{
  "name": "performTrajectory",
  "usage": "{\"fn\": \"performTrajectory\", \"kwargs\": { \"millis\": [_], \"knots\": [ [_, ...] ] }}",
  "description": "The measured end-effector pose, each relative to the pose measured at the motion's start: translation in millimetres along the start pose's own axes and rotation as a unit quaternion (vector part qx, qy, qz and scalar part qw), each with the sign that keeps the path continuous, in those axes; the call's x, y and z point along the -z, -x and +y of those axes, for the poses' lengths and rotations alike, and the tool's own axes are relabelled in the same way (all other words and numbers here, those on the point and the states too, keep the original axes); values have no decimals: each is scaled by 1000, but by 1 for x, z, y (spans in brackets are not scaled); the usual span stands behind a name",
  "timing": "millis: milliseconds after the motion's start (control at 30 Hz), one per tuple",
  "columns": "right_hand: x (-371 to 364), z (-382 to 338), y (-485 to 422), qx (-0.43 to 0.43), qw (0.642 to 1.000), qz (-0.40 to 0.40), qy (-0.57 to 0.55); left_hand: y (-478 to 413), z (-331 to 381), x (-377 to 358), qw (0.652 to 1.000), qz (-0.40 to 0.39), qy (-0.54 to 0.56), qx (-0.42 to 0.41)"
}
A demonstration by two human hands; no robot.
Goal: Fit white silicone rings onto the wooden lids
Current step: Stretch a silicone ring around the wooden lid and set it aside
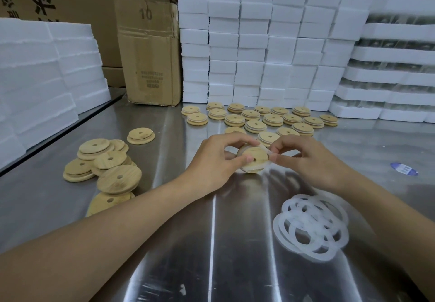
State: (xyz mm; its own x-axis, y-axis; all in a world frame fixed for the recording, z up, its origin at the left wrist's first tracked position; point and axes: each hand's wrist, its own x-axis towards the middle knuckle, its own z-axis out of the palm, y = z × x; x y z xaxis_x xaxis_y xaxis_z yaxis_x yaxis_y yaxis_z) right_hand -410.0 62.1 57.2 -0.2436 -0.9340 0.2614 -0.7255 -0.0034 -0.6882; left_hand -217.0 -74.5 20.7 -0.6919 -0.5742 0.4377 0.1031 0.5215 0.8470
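A round wooden lid with a small hole is held tilted just above the steel table, at the middle. My left hand grips it from the left, thumb on its face near the hole. My right hand pinches a white silicone ring against the lid's right edge. Part of the ring lies around the lid's rim. A heap of loose white rings lies at the near right. Bare wooden lids are piled at the left.
Several lids with rings lie in rows at the back of the steel table. White foam blocks are stacked behind them and at the left, beside a cardboard box. A blue label lies at the right.
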Motion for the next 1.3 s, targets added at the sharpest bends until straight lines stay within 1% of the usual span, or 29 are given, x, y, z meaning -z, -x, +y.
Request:
{"fn": "performTrajectory", "kwargs": {
  "millis": [100, 233, 300, 433, 567, 700, 900, 1033, 1133, 1200, 1300],
  "knots": [
    [-2, 3, 0, 1, 1000, -11, -9, 0, 0, -1, 1000, -1, 3, 0],
    [-12, 4, -1, -10, 996, -5, -90, 1, 0, 3, 1000, -6, -2, 1],
    [-15, 4, 1, -9, 995, 6, -99, 1, 0, 2, 1000, -12, -6, -1],
    [-19, -2, 4, 34, 996, 49, -73, 2, 1, -1, 999, -23, -20, -20],
    [-22, -9, 7, 89, 992, 77, -40, 1, 1, -1, 998, -16, -35, -40],
    [-25, -12, 7, 101, 991, 90, -9, 1, 0, 0, 997, -7, -37, -60],
    [-24, -7, 6, 70, 994, 80, -10, 1, 1, 0, 998, -4, -31, -48],
    [-23, -5, 3, 80, 994, 72, 2, 2, 1, -1, 999, -10, -16, -34],
    [-17, -6, 2, 91, 995, 45, 16, 1, 2, -1, 999, -10, -11, -31],
    [-10, -7, 1, 93, 995, 27, 36, 0, 1, -1, 1000, -12, -6, -27],
    [3, -7, 0, 93, 991, -1, 98, -1, 3, -3, 999, -16, -5, -29]
  ]
}}
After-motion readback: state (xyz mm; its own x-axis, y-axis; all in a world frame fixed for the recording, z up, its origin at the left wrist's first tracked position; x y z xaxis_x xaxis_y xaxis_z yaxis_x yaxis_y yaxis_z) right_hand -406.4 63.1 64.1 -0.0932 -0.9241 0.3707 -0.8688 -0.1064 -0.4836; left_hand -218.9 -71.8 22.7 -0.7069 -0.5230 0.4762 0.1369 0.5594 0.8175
